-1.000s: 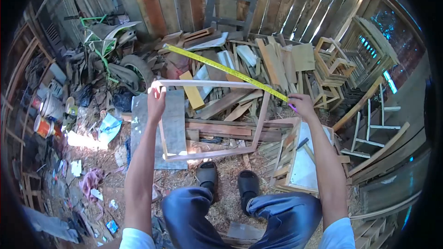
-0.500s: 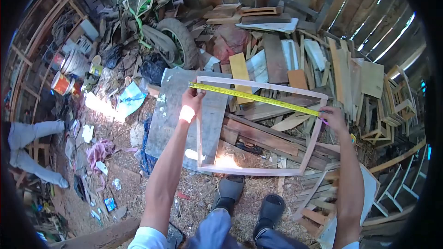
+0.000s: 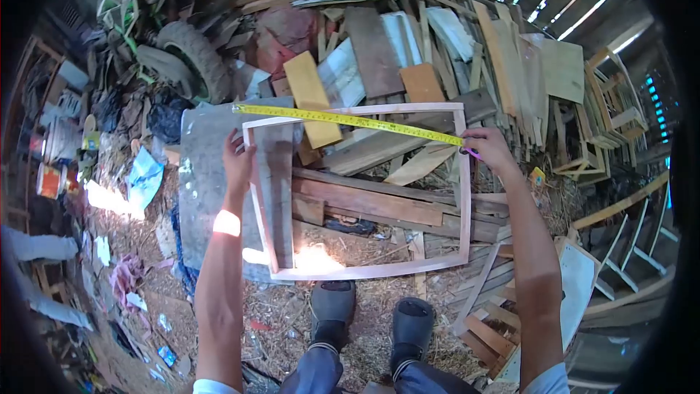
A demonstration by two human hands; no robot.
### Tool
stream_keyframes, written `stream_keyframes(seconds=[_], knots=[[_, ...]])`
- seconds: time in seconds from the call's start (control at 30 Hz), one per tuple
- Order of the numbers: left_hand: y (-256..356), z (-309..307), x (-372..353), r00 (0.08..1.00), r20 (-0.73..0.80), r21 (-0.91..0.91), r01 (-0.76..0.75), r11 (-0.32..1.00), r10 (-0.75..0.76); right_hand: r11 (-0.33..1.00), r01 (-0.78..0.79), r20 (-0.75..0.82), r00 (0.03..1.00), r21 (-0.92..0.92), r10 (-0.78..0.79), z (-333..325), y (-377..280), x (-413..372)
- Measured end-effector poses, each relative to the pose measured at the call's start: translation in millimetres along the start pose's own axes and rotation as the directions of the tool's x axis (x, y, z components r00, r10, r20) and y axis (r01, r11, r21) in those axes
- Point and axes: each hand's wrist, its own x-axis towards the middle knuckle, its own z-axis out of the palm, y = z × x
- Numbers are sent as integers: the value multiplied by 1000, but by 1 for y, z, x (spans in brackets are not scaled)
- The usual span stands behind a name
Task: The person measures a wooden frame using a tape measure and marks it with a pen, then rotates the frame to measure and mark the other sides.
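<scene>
A rectangular wooden frame (image 3: 372, 271) of pale narrow strips stands in front of me, tilted. Across its upper side stretches a yellow tape measure (image 3: 350, 121), its far end free beyond the upper left corner. My left hand (image 3: 237, 162) is just below that end, beside the frame's left strip, fingers apart and thumb against or close to the wood. At the right strip, my right hand (image 3: 487, 149) is closed around the tape measure's body, of which only a pink-purple part shows. Whether its fingers also grip the frame is hard to see.
Behind the frame lie a grey board (image 3: 211, 190) and piled planks (image 3: 372, 51). A green motorbike (image 3: 182, 58) stands at the back left. Stacked wooden frames (image 3: 612, 113) are on the right. Another person's legs (image 3: 40, 244) show at the left edge. Scraps litter the ground.
My left hand has let go of the tape's end and moved down along the left strip. The frame has tilted slightly. My view has shifted to the right.
</scene>
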Motion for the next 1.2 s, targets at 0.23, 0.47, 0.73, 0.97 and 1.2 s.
stream_keyframes(seconds=[0.23, 0.47, 0.73, 0.97, 1.2], knots=[[77, 10, -18, 995, 96, -715, 78, 695, -13, 993, 88, -80, 992, -83, -95, -19, -5, -11], [57, 25, -14, 988, 134, -466, 133, 875, -79, 976, 37, -174, 982, -214, -76, -34, -1, -9], [17, 22, -31, 943, 195, -145, 300, 943, -270, 908, 216, 41, 976, -360, -215, -8, -56, -5], [46, 73, -73, 886, 414, -221, 321, 921, -210, 884, 243, 301, 945, -398, -125, 43, -98, -30], [48, 120, -122, 850, 509, -100, 215, 971, -136, 962, 245, 434, 885, -121, -171, 126, -53, -48]])
